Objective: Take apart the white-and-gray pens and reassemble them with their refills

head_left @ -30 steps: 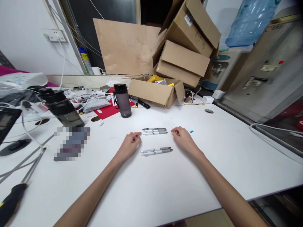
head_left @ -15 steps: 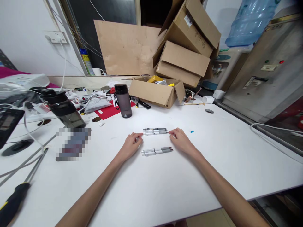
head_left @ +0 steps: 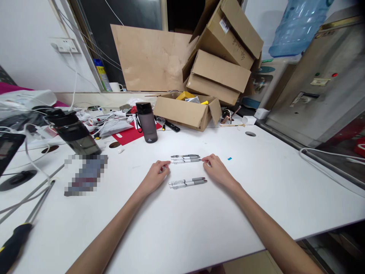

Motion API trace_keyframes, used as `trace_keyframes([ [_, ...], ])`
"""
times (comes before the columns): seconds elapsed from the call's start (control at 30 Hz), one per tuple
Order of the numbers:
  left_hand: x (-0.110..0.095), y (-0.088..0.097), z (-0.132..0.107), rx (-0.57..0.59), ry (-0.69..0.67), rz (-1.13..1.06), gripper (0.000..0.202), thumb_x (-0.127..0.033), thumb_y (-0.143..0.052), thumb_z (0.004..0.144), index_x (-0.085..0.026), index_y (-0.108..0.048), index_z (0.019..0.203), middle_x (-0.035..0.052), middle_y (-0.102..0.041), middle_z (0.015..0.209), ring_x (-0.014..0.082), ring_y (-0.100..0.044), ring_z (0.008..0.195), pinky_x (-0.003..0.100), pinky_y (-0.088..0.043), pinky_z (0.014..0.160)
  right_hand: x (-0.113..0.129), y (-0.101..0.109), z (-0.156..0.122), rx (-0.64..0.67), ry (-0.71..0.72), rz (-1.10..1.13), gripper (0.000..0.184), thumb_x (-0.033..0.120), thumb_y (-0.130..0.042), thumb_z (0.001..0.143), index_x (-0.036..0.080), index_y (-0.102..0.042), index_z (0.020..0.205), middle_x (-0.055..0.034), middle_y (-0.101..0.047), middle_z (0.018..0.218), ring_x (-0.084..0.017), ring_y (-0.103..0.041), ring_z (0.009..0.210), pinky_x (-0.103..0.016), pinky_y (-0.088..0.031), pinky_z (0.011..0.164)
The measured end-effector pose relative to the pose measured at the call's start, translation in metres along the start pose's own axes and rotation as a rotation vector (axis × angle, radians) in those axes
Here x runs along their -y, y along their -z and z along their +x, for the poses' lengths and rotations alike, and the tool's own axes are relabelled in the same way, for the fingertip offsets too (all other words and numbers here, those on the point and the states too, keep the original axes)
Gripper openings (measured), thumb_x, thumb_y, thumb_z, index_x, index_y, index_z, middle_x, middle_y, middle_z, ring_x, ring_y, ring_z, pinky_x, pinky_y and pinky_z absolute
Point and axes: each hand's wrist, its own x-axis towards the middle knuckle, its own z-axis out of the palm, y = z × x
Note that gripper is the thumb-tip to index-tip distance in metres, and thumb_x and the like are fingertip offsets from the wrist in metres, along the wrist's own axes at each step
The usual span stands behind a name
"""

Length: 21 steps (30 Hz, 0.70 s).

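Clear-and-white pens with grey grips lie in two groups on the white table [head_left: 182, 217]. My left hand [head_left: 155, 176] has its index finger stretched to the left end of the nearer pen [head_left: 186, 161] in the far group, thumb apart below. At that pen's other end is the index fingertip of my right hand [head_left: 218, 169], its thumb also apart and the remaining fingers curled. Just behind lies another pen [head_left: 185, 156] with dark parts. Closer to me, two pens [head_left: 188, 183] rest side by side, untouched.
A grey bottle [head_left: 146, 123] and an open cardboard box [head_left: 179, 112] stand behind the pens. On the left are a dark bottle [head_left: 75, 133], a blurred-out flat object [head_left: 87, 175] and a screwdriver [head_left: 15, 243]. A blue scrap [head_left: 229, 158] lies right of my right hand.
The whole view has shifted slightly, so everything sits a little further left. Hands and pens keep their places relative to each other.
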Motion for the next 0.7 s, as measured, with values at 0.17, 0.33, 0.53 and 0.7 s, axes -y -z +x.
trace_keyframes([
  [0.17, 0.001, -0.001, 0.0, 0.008, -0.019, 0.012, 0.049, -0.041, -0.047, 0.096, -0.016, -0.067, 0.134, 0.0095, -0.063, 0.106, 0.027, -0.057, 0.1, 0.039, -0.045, 0.091, -0.002, -0.003, 0.003, -0.023, -0.009, 0.004, 0.031, 0.021, -0.047, 0.094, 0.016, -0.069, 0.114, -0.0113, -0.064, 0.115, -0.025, -0.057, 0.114, -0.037, -0.042, 0.101],
  [0.33, 0.001, 0.001, 0.0, -0.003, -0.032, 0.006, 0.048, -0.041, -0.048, 0.095, -0.017, -0.069, 0.132, 0.0096, -0.066, 0.106, 0.0269, -0.06, 0.099, 0.039, -0.047, 0.091, -0.005, -0.007, 0.005, -0.042, 0.001, 0.013, 0.03, 0.021, -0.047, 0.093, 0.015, -0.07, 0.112, -0.0113, -0.064, 0.113, -0.025, -0.058, 0.111, -0.038, -0.042, 0.101],
  [0.53, -0.01, 0.005, -0.003, -0.002, 0.001, -0.166, 0.051, -0.043, -0.052, 0.094, -0.019, -0.062, 0.138, 0.0094, -0.07, 0.127, 0.0256, -0.065, 0.104, 0.038, -0.05, 0.093, -0.008, -0.008, 0.008, -0.072, -0.023, 0.117, 0.029, 0.023, -0.049, 0.091, 0.017, -0.07, 0.11, -0.0099, -0.065, 0.11, -0.023, -0.061, 0.103, -0.038, -0.043, 0.098],
  [0.7, -0.025, 0.008, -0.005, 0.012, -0.027, -0.402, 0.048, -0.045, -0.053, 0.096, -0.021, -0.058, 0.137, 0.0111, -0.066, 0.139, 0.0275, -0.064, 0.117, 0.04, -0.052, 0.096, -0.008, -0.007, 0.016, -0.157, -0.145, 0.498, 0.028, 0.039, -0.057, 0.089, 0.019, -0.067, 0.106, -0.0087, -0.069, 0.107, -0.022, -0.063, 0.094, -0.036, -0.048, 0.088],
])
